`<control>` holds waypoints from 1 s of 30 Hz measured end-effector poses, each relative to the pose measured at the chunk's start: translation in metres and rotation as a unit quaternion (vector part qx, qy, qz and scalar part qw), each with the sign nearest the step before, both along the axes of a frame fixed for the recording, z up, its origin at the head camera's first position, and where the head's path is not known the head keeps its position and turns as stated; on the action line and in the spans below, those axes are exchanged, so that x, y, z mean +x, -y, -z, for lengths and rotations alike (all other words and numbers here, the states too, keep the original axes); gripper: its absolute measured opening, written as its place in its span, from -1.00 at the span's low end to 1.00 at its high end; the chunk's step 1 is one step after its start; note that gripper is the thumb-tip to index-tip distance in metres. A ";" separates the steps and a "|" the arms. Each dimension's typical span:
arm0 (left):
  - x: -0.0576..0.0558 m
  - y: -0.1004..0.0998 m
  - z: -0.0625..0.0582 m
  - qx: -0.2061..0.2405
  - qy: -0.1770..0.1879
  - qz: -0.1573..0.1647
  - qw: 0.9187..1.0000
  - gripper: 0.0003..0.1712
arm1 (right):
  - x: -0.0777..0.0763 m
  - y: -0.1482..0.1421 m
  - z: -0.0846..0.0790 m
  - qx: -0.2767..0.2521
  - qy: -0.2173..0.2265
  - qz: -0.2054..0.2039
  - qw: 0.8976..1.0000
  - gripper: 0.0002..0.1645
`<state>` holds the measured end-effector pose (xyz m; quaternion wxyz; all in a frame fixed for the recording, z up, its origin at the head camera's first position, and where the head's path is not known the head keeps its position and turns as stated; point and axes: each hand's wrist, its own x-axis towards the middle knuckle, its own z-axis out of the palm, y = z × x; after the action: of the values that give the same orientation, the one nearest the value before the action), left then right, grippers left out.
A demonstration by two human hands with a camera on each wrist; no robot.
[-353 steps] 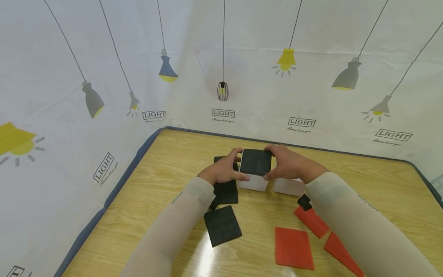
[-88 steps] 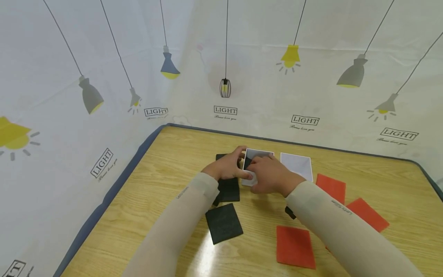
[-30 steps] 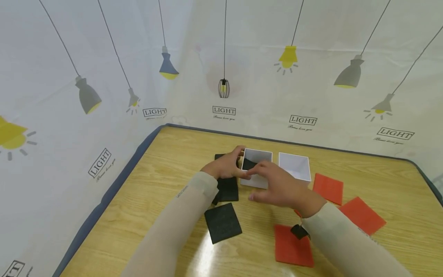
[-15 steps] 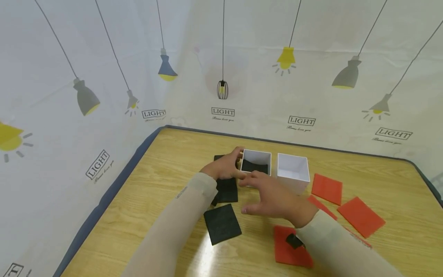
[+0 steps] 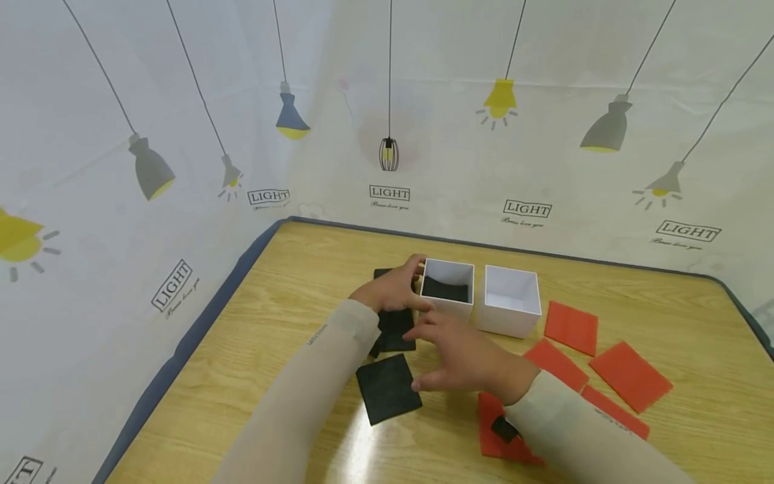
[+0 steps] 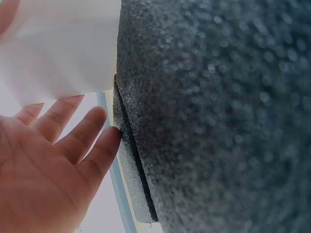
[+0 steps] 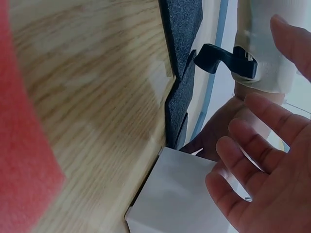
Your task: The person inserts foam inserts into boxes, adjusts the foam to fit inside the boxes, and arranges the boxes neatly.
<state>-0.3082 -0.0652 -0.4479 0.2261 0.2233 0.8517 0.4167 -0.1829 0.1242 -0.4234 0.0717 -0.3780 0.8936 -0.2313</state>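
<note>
My left hand point(image 5: 393, 289) grips the left white open box point(image 5: 450, 308), thumb at the front and fingers at the far left side. Inside that box lies a black foam square point(image 5: 444, 289), slightly bowed. Empty and with its fingers spread, my right hand point(image 5: 465, 353) hovers in front of the box, fingertips beside the black squares. One black foam square point(image 5: 389, 390) lies nearest the front. Other black squares point(image 5: 396, 333) lie behind it, partly hidden under my left hand and wrist. In the left wrist view, black foam point(image 6: 218, 116) fills the right side.
A second white box point(image 5: 510, 319), with nothing inside, stands just right of the first. Several red squares point(image 5: 571, 327) lie spread on the wooden table point(image 5: 290, 296) at the right, some partly under my right forearm. A white printed sheet point(image 5: 447, 168) rises behind the table edge.
Earlier both hands held a black square over the left box; my right hand then reached inside. The square now sits in the box, and my right hand has withdrawn toward the front left.
</note>
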 end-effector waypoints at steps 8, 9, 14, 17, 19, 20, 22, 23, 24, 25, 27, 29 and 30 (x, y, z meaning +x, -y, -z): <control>-0.001 0.000 -0.001 0.002 -0.003 0.000 1.000 0.18 | 0.000 0.004 0.007 0.010 -0.019 -0.006 1.000 -0.18; -0.001 0.000 -0.001 0.002 -0.002 0.000 1.000 0.19 | 0.001 0.005 0.007 0.009 -0.017 -0.006 1.000 -0.18; 0.000 -0.001 -0.001 0.002 0.005 -0.001 1.000 0.20 | 0.002 0.008 0.011 0.020 0.007 -0.003 1.000 -0.16; 0.000 -0.001 0.000 0.001 0.006 -0.004 1.000 0.20 | 0.003 0.010 0.012 0.033 0.027 0.004 0.999 -0.14; -0.001 -0.001 0.000 -0.001 0.005 -0.005 1.000 0.20 | 0.003 0.011 0.012 0.040 0.036 0.008 0.999 -0.11; -0.001 -0.001 0.000 0.000 0.005 -0.005 1.000 0.20 | 0.003 0.011 0.012 0.044 0.039 0.010 0.998 -0.10; -0.001 0.000 0.000 -0.002 0.005 -0.005 1.000 0.20 | 0.004 0.012 0.013 0.050 0.042 0.009 0.998 -0.07; 0.000 0.000 0.000 -0.003 0.005 -0.005 1.000 0.20 | 0.004 0.013 0.013 0.052 0.044 0.008 0.998 -0.06; 0.000 0.000 0.001 -0.004 0.004 -0.006 1.000 0.21 | 0.004 0.013 0.013 0.055 0.043 0.006 0.998 -0.05; 0.000 -0.001 0.001 -0.005 0.004 -0.005 1.000 0.21 | 0.004 0.014 0.014 0.057 0.041 0.004 0.998 -0.04; 0.000 -0.001 0.000 -0.008 0.004 -0.006 1.000 0.22 | 0.004 0.014 0.015 0.061 0.034 -0.001 0.998 -0.02; 0.001 -0.001 0.000 -0.010 0.004 -0.008 1.000 0.22 | 0.004 0.015 0.017 0.065 0.027 -0.004 0.998 -0.01; 0.001 -0.001 0.000 -0.010 0.005 -0.008 1.000 0.22 | 0.004 0.015 0.018 0.067 0.024 -0.006 0.997 -0.01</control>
<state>-0.3075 -0.0645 -0.4478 0.2290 0.2122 0.8566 0.4108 -0.1790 0.1095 -0.4413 0.1197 -0.3724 0.9027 -0.1793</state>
